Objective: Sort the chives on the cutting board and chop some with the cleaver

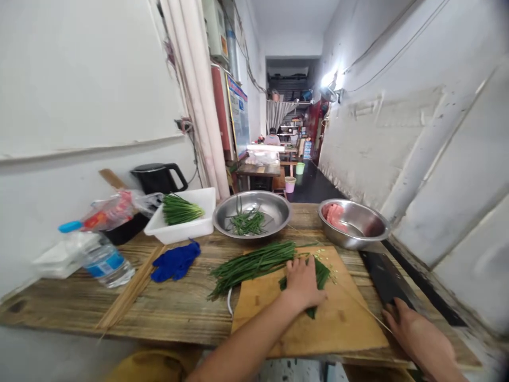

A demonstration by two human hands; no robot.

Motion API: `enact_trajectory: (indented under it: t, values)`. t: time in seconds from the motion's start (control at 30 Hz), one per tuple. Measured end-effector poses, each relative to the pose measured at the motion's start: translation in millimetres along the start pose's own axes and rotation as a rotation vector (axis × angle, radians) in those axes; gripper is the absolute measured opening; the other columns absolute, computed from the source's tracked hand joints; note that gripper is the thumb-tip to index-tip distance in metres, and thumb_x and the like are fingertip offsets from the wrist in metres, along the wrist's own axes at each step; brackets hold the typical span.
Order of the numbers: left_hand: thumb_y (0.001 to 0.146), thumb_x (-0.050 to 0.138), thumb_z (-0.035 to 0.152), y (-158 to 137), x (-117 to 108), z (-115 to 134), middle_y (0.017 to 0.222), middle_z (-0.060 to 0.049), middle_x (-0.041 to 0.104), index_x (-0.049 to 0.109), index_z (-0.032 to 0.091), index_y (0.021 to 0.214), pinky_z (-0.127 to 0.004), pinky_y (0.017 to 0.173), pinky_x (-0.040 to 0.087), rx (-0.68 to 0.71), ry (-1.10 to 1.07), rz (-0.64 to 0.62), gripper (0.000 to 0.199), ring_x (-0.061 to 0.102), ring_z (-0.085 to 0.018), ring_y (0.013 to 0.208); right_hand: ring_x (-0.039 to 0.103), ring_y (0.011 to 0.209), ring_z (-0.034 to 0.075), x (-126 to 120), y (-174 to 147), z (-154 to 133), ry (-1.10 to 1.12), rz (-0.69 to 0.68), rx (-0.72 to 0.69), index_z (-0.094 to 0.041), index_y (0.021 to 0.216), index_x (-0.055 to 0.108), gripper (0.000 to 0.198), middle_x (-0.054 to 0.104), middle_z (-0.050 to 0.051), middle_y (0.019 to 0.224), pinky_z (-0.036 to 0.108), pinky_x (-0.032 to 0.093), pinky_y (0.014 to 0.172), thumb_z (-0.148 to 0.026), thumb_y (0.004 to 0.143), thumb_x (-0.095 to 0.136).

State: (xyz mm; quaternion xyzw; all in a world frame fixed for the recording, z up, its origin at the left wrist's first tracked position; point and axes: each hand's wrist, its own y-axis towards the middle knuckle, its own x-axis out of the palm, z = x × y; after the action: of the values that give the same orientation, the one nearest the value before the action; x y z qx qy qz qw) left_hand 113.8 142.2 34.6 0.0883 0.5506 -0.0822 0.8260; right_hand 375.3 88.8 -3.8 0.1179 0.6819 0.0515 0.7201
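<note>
My left hand (304, 284) is closed over a short bunch of cut garlic chives (322, 271) on the wooden cutting board (342, 329). Right of the board, my right hand (419, 334) is wrapped round the handle end of a dark-bladed cleaver (385, 276); its handle is mostly hidden under my fingers. The blade lies flat on the table, dotted with pale bits. Behind my left hand, a long bundle of uncut chives (254, 265) rests across the board's far left corner and the table. Small pale stem pieces are scattered near my fingertips.
A steel bowl (220, 220) with cut chives stands behind the board, and another steel bowl (376, 228) with pink meat is at right. Leftward are a white tub (199, 231) of chives, a blue glove (175, 262), wooden skewers (129, 294), a water bottle (105, 262) and a black kettle (155, 178).
</note>
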Motion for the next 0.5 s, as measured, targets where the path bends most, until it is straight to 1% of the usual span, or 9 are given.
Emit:
enact_trajectory:
  t: [0.07,0.1,0.17,0.3,0.37,0.43,0.5]
  values:
    - [0.059,0.061,0.049,0.0,-1.5,-1.5,0.122,-0.019,0.050,0.031,0.014,0.134,-0.049,0.096,0.025,0.008,-0.021,0.009,0.088,0.041,-0.036,0.114,0.068,0.068,0.025,-5.8,-5.0,-5.9,0.014,-0.107,0.032,-0.017,0.096,0.061,0.029,0.069,0.013,0.077,0.031,0.045,0.057,-0.031,0.089,0.037]
    - [0.061,0.060,0.045,0.0,-2.2,-2.0,0.120,-0.017,0.052,0.031,0.015,0.133,-0.048,0.095,0.025,0.004,-0.030,0.017,0.083,0.043,-0.035,0.112,0.068,0.070,0.025,-8.3,-6.8,-8.6,0.016,-0.133,0.046,-0.015,0.101,0.059,0.031,0.069,0.015,0.079,0.030,0.045,0.057,-0.032,0.090,0.036]
    - [0.063,0.059,0.038,-0.3,-3.5,-2.2,0.118,-0.015,0.053,0.032,0.017,0.133,-0.046,0.094,0.027,-0.011,-0.040,0.033,0.077,0.044,-0.033,0.111,0.069,0.074,0.025,-12.5,-9.8,-12.9,-0.002,-0.142,0.079,-0.013,0.108,0.055,0.032,0.069,0.016,0.086,0.030,0.046,0.058,-0.032,0.090,0.037]
    - [0.063,0.060,0.031,-1.7,-7.0,-0.4,0.121,-0.013,0.051,0.029,0.020,0.135,-0.042,0.094,0.029,-0.010,-0.085,0.069,0.079,0.045,-0.029,0.111,0.069,0.076,0.025,-19.6,-14.4,-17.9,-0.020,-0.159,0.095,-0.012,0.106,0.056,0.031,0.069,0.014,0.087,0.030,0.047,0.059,-0.031,0.091,0.036]
    - [0.064,0.059,0.030,-2.8,-10.5,0.5,0.123,-0.012,0.049,0.027,0.020,0.136,-0.041,0.095,0.030,0.006,-0.130,0.121,0.079,0.044,-0.028,0.114,0.068,0.076,0.026,-21.9,-16.4,-19.3,-0.016,-0.161,0.097,-0.011,0.106,0.056,0.032,0.068,0.015,0.089,0.031,0.048,0.058,-0.030,0.091,0.036]
    - [0.067,0.057,0.028,-5.1,-16.0,0.8,0.127,-0.011,0.045,0.026,0.021,0.137,-0.040,0.097,0.030,0.027,-0.183,0.209,0.076,0.040,-0.026,0.117,0.068,0.075,0.026,-21.8,-18.9,-19.2,-0.005,-0.151,0.078,-0.011,0.105,0.057,0.032,0.068,0.015,0.089,0.032,0.049,0.059,-0.029,0.091,0.034]
    - [0.069,0.056,0.026,-9.7,-23.7,0.4,0.130,-0.010,0.041,0.026,0.022,0.137,-0.038,0.100,0.029,0.030,-0.236,0.297,0.075,0.037,-0.025,0.121,0.068,0.075,0.026,-17.4,-22.0,-16.0,0.003,-0.120,0.025,-0.012,0.100,0.059,0.033,0.068,0.017,0.090,0.033,0.049,0.060,-0.029,0.090,0.033]
